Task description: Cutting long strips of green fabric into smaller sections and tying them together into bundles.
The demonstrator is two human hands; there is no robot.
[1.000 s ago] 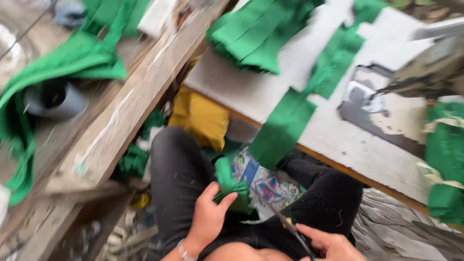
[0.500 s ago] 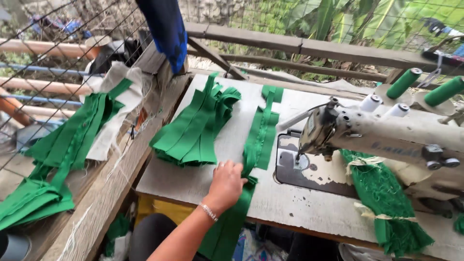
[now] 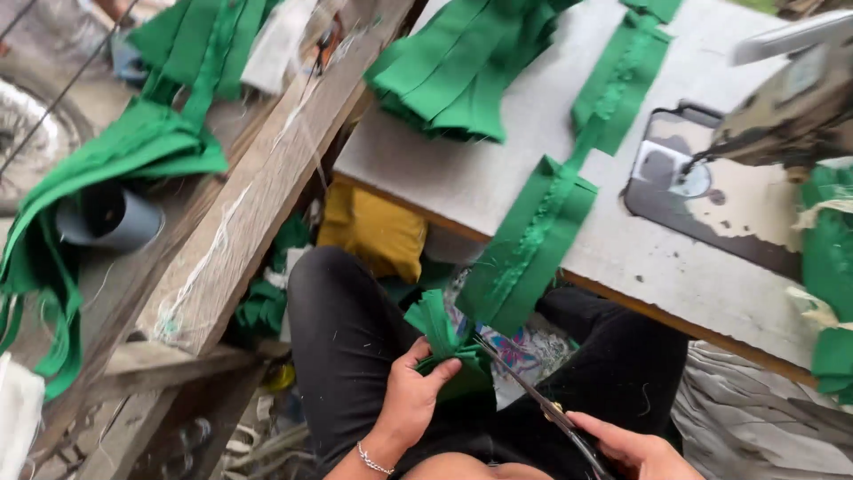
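My left hand (image 3: pixel 411 398) sits over my lap and pinches a bunched green fabric piece (image 3: pixel 442 329). My right hand (image 3: pixel 633 446) at the bottom edge grips dark scissors (image 3: pixel 524 391), whose blades point up-left to the fabric just beside my left hand. A long chain of sewn green strips (image 3: pixel 542 227) hangs from the table edge down toward my lap. My legs in black trousers lie under both hands.
A grey sewing table (image 3: pixel 462 173) carries a stack of green pieces (image 3: pixel 458 67) and a sewing machine (image 3: pixel 782 98) at right. A wooden rail (image 3: pixel 258 204) on the left holds more green fabric (image 3: pixel 115 160) and a grey cup (image 3: pixel 107 218). A yellow cloth (image 3: pixel 373 227) lies under the table.
My left hand came off the tabletop down to my lap and now holds a green piece. The view tipped downward, and the scissors in my right hand are back in sight.
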